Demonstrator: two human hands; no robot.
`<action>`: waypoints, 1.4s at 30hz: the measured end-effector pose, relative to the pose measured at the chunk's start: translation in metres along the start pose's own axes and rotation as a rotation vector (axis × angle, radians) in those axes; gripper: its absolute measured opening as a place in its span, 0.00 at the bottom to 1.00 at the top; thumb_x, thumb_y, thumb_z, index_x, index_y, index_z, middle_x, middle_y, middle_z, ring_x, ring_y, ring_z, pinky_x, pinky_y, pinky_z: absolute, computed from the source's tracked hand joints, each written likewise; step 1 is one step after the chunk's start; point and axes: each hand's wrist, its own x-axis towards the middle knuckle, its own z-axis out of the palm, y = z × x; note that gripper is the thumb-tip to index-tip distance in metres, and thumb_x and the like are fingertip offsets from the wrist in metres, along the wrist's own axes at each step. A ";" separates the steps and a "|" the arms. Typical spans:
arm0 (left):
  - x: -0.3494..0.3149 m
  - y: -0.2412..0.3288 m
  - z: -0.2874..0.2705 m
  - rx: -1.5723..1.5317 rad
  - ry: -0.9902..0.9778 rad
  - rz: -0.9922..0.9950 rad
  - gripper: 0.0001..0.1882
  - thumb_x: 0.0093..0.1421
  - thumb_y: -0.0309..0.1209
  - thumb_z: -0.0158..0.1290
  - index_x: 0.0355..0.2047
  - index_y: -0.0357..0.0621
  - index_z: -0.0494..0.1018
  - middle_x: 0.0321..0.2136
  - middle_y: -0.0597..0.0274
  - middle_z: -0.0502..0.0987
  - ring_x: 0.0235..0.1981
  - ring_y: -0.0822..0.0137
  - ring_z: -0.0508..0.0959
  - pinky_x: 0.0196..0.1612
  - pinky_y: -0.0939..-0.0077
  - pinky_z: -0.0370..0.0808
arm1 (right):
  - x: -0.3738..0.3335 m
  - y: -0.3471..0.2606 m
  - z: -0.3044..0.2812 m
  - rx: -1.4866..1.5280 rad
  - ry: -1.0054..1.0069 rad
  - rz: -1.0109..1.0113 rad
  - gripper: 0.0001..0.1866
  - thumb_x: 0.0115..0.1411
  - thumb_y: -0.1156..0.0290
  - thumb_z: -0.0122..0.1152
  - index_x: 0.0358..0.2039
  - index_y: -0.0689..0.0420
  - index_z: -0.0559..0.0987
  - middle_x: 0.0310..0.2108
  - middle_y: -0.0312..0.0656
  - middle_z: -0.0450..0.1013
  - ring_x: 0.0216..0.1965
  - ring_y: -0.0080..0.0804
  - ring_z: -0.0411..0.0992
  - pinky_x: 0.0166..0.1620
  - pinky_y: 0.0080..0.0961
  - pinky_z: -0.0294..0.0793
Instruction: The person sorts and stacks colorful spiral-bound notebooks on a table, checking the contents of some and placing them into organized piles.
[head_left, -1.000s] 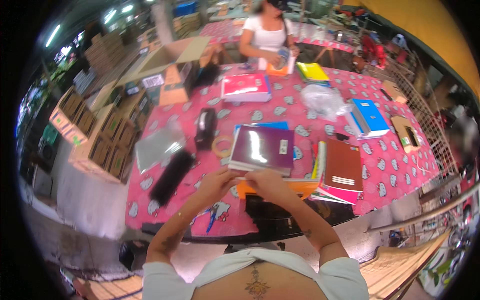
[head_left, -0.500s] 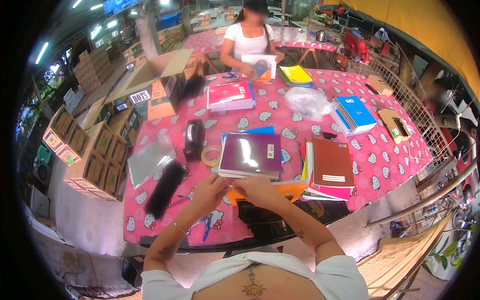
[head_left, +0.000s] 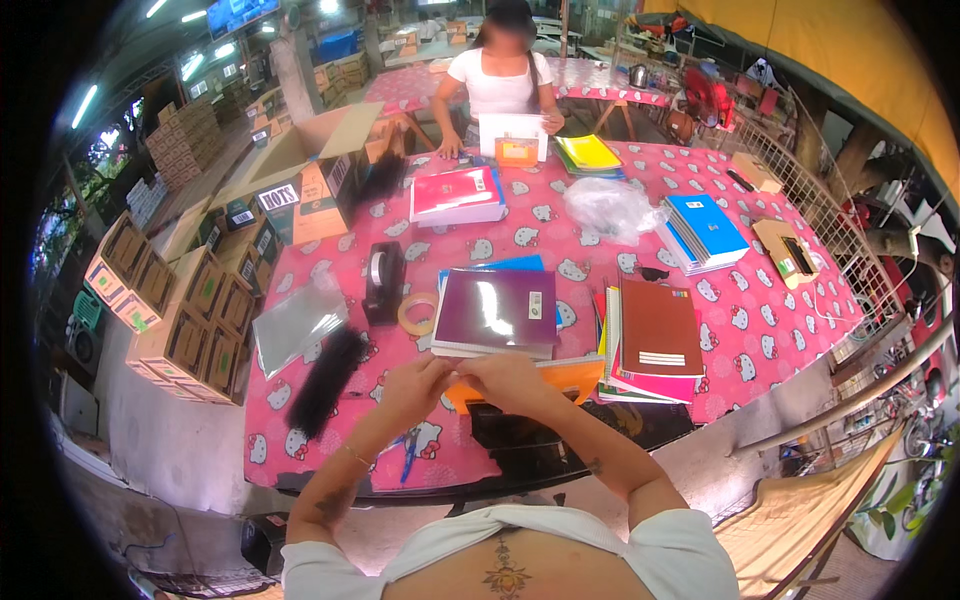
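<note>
An orange spiral notebook (head_left: 575, 378) leans near the table's front edge, its coil side up. My left hand (head_left: 420, 385) and my right hand (head_left: 500, 380) meet at the left end of that coil, fingers pinched together. The right fingers are on the notebook; what the left fingertips pinch is hidden. Just beyond my hands lies a stack topped by a purple notebook (head_left: 495, 308), with a blue one under it. A stack with a brown notebook (head_left: 660, 325) on top sits to the right. Blue-handled scissors (head_left: 408, 455) lie below my left wrist.
Left of the purple stack are a tape roll (head_left: 417, 313), a black tape dispenser (head_left: 384, 283), black coils (head_left: 328, 380) and clear plastic sleeves (head_left: 298, 318). Farther off lie red (head_left: 455, 190), yellow (head_left: 588, 152) and blue notebooks (head_left: 708, 228). A co-worker (head_left: 505, 80) stands across the table.
My hands stay at the coil's left end, their fingertips drawn closer together. Across the table, the co-worker's white-and-orange item now stands upright, and one of their hands has lowered to the table.
</note>
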 end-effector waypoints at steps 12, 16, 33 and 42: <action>-0.010 0.020 0.050 0.582 0.128 -0.098 0.39 0.57 0.49 0.57 0.60 0.32 0.61 0.61 0.38 0.62 0.67 0.40 0.55 0.65 0.35 0.47 | -0.014 0.002 -0.029 -0.099 -0.181 0.141 0.12 0.61 0.67 0.54 0.45 0.50 0.78 0.32 0.46 0.78 0.35 0.48 0.77 0.36 0.44 0.73; -0.064 0.017 0.107 0.480 0.045 -0.173 0.50 0.56 0.54 0.55 0.65 0.27 0.51 0.68 0.35 0.49 0.71 0.42 0.46 0.67 0.32 0.38 | -0.014 0.006 -0.021 -0.151 -0.146 0.119 0.13 0.60 0.67 0.54 0.45 0.49 0.78 0.31 0.46 0.78 0.34 0.48 0.77 0.35 0.45 0.73; -0.035 0.029 0.100 0.538 0.207 -0.099 0.48 0.58 0.59 0.50 0.66 0.33 0.55 0.67 0.39 0.54 0.70 0.42 0.49 0.66 0.35 0.45 | -0.036 0.024 -0.042 -0.183 -0.102 0.086 0.14 0.59 0.65 0.59 0.46 0.46 0.78 0.31 0.46 0.79 0.33 0.45 0.79 0.35 0.43 0.73; 0.010 0.024 0.086 0.612 0.043 -0.085 0.51 0.59 0.60 0.48 0.66 0.26 0.51 0.67 0.34 0.51 0.70 0.38 0.46 0.67 0.34 0.39 | -0.036 0.027 -0.049 -0.127 -0.063 0.091 0.19 0.58 0.65 0.62 0.51 0.47 0.76 0.30 0.47 0.79 0.33 0.48 0.78 0.36 0.44 0.75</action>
